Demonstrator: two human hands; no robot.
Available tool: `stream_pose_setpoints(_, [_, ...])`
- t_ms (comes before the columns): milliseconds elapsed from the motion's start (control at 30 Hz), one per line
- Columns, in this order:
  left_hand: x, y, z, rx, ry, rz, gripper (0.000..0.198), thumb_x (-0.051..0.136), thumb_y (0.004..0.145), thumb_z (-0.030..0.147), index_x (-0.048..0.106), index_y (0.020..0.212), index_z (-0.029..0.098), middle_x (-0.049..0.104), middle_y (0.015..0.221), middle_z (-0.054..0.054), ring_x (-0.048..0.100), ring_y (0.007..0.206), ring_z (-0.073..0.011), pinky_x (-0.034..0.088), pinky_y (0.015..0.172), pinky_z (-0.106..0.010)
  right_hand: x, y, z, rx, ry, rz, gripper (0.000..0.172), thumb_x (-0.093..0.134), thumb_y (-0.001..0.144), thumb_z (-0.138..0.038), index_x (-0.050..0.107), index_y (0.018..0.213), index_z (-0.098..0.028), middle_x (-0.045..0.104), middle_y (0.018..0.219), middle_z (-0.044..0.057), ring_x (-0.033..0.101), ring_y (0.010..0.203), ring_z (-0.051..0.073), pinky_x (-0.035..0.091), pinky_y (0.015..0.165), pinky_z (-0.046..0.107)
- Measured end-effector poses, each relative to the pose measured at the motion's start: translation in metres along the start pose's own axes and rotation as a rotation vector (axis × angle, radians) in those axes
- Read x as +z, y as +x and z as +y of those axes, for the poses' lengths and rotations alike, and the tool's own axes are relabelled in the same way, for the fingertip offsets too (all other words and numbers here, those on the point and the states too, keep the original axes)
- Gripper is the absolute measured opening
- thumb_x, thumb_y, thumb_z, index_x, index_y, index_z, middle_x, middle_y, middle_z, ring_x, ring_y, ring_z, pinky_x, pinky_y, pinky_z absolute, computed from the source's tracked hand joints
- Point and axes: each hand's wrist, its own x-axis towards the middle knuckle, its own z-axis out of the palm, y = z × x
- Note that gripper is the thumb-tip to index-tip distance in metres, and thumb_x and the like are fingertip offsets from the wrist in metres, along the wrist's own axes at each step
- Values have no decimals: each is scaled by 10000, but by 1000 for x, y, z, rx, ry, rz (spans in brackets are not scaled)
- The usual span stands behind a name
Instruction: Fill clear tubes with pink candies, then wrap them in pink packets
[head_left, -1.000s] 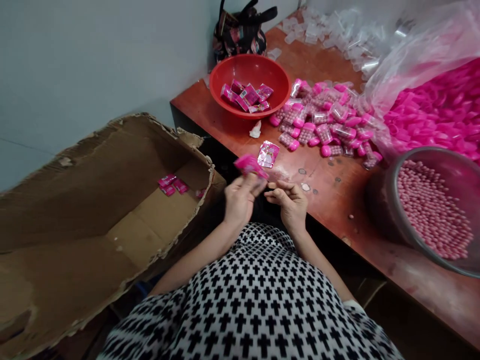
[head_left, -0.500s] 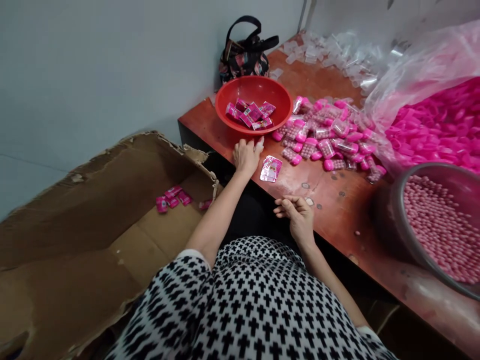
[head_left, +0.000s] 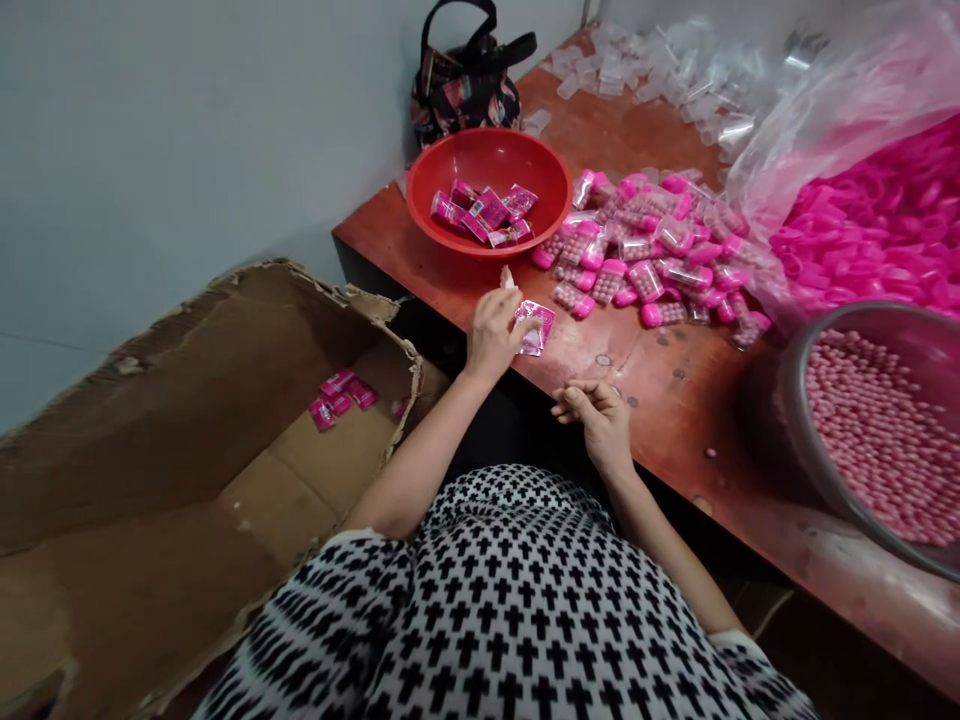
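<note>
Just past the table's near edge, the left hand [head_left: 495, 335] was over the copper-red table [head_left: 667, 420], its thumb spread away from the curled fingers and overlapping the flat pink-and-silver foil sachet [head_left: 536, 325]. Whether the thumb touched that sachet could not be told. A small crumpled white scrap [head_left: 508, 277] showed just beyond the fingers.

To the right, the right hand [head_left: 596, 412] hung by the near edge, fingers bent and thumb drawn toward them; whether they pinched anything could not be told.

Farther off sat a round red plastic bowl [head_left: 495, 155] with several folded pink packets [head_left: 487, 210] inside. Right of it lay a heap of clear, pink-capped bead containers [head_left: 660, 250]. Near the right side stood a grey plastic tub [head_left: 796, 400] of round pink beads [head_left: 885, 450]. On the left, an open brown cardboard box [head_left: 187, 350] held more small pink packets [head_left: 337, 397].
</note>
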Motion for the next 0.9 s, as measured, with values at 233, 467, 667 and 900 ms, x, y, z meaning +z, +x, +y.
stream_pose_setpoints(233, [17,-25,2,-13,-22,-111,213,557,861,267,696,1015,213,602,1282,-74,471,1267,-251,274,1112,-493,-3,19,-13,-46,-79,-43,239,693,733,-389,623,822,-180,694,740,4,643,573,109,518,525,232])
stream_pose_setpoints(467, [14,-37,17,-44,-308,45,191,548,862,243,719,944,215,677,1152,-83,513,1223,-200,331,1091,-416,18,60,-4,-92,-150,8,396,688,701,-458,572,963,-184,663,847,6,631,709,108,506,592,220])
stream_pose_setpoints(667, [-14,-62,43,-278,-636,68,284,696,745,256,700,1029,246,643,1219,-65,532,1210,-204,366,1070,-372,24,76,-2,-73,-37,-31,440,730,641,-375,523,985,-195,596,642,-80,509,494,63,409,471,180])
stream_pose_setpoints(900, [-34,-65,41,-811,-1166,-274,342,774,619,430,726,724,109,698,740,-90,662,675,-168,556,652,-280,11,79,-17,-106,-295,-484,364,707,700,-339,578,1004,-187,584,590,-73,538,525,97,441,529,222])
